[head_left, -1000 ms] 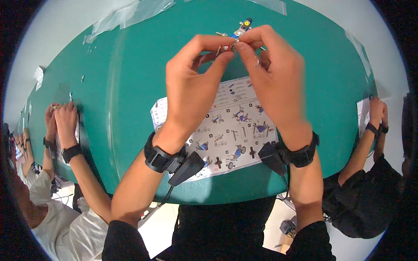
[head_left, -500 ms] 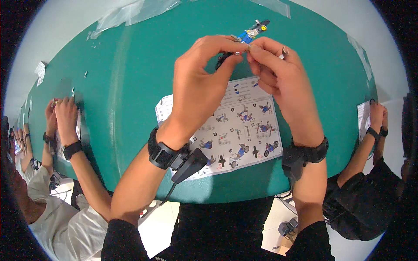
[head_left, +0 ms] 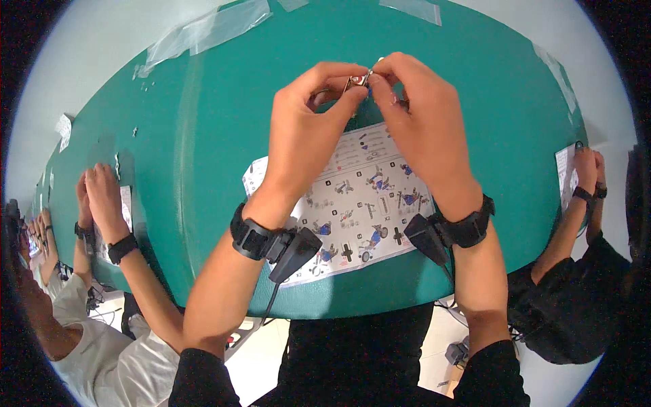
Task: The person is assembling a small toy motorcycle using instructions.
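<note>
Above the far edge of the sheet, my left hand [head_left: 305, 115] and my right hand [head_left: 428, 112] meet at the fingertips around a small toy model [head_left: 359, 81]. Bits of metal, red and blue show between the fingers; most of the model is covered. My left thumb and forefinger pinch its left side. The right thumb and forefinger close on its right side. Beneath my hands lies a printed instruction sheet [head_left: 352, 203] with pictures of a small blue motorcycle.
The green table [head_left: 224, 136] has clear plastic strips [head_left: 224, 27] at its far edge. A small part [head_left: 135, 131] lies to the left. Co-workers' hands [head_left: 102, 193] are at the left, others [head_left: 588, 169] at the right. Black devices [head_left: 296, 254] are strapped to my wrists.
The model has turned, and its blue, yellow and black end that stuck out to the upper right is now hidden. My right hand has rolled over and come in slightly to the left.
</note>
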A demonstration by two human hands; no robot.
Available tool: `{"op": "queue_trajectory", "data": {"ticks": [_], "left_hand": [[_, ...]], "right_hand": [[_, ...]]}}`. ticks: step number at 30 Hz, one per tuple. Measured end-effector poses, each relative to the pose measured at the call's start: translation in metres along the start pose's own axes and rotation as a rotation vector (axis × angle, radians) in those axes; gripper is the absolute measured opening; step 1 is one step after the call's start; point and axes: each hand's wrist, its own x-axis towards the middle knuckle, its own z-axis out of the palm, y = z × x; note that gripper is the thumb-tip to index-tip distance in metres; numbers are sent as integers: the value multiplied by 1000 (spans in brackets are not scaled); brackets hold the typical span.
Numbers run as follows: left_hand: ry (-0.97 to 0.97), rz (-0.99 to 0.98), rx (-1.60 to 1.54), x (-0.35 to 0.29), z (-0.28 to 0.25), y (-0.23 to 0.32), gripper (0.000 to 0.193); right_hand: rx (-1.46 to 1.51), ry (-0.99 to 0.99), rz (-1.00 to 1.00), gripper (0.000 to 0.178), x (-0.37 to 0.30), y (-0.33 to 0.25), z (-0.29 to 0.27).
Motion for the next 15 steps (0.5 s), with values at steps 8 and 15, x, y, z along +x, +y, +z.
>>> {"op": "queue_trajectory", "data": {"ticks": [8,15], "left_hand": [[-15,76,58,-2,3,-2,26],[-3,173,120,-4,2,-4,25]], "right_hand": [[2,-18,13,16,-1,-2,-5],[478,-243,471,34,5,-1,-19]]}}
